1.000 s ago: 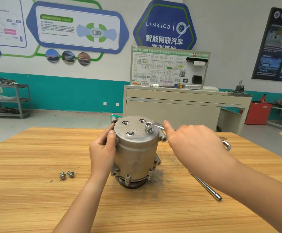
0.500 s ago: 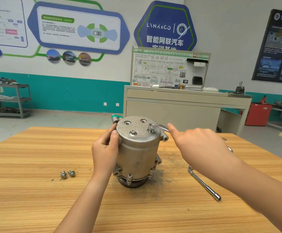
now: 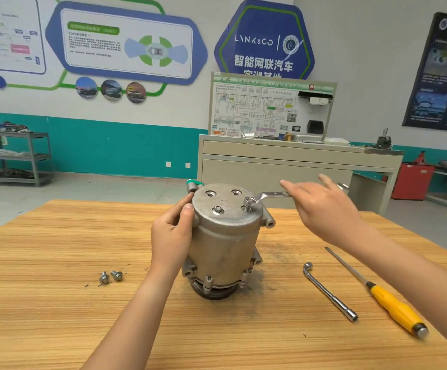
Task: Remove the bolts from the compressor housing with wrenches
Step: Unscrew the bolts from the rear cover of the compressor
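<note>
The compressor [image 3: 225, 244] stands upright in the middle of the tabletop [image 3: 57, 316]. The left hand [image 3: 171, 236] grips its upper left side, fingers curled round the rim. A wrench [image 3: 267, 195] has its ring end on a raised bolt [image 3: 248, 201] on the top face. The right hand [image 3: 321, 209], fingers straight and spread, lies over the handle. Two loose bolts [image 3: 110, 276] lie left of the compressor. On the wall behind, a blue sign [image 3: 254, 41] reads "LYNK&CO" above Chinese characters.

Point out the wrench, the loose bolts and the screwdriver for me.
wrench [image 3: 270, 194]: head view, on the shank beside its ring end.
loose bolts [image 3: 116, 275]: head view, on the right bolt's head.
screwdriver [image 3: 393, 308]: head view, on the yellow handle.
</note>
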Demonstrator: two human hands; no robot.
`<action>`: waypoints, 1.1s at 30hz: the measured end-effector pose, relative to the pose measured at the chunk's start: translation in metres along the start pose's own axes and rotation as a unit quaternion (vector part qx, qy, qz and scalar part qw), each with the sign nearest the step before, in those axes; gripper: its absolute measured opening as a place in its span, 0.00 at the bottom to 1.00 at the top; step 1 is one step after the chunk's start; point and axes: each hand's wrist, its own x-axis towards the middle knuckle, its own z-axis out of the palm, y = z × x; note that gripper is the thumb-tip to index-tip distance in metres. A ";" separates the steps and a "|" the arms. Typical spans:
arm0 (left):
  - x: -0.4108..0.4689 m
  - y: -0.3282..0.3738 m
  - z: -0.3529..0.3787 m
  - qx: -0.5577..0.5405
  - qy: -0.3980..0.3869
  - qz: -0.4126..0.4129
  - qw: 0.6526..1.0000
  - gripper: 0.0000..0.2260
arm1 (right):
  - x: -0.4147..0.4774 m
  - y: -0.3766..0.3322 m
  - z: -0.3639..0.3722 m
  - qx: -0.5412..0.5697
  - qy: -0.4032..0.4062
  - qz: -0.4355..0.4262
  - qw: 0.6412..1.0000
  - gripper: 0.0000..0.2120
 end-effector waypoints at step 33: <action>0.003 0.065 0.039 0.489 -0.206 0.308 0.790 0.11 | 0.042 -0.043 0.042 0.575 -0.021 0.292 0.764 0.07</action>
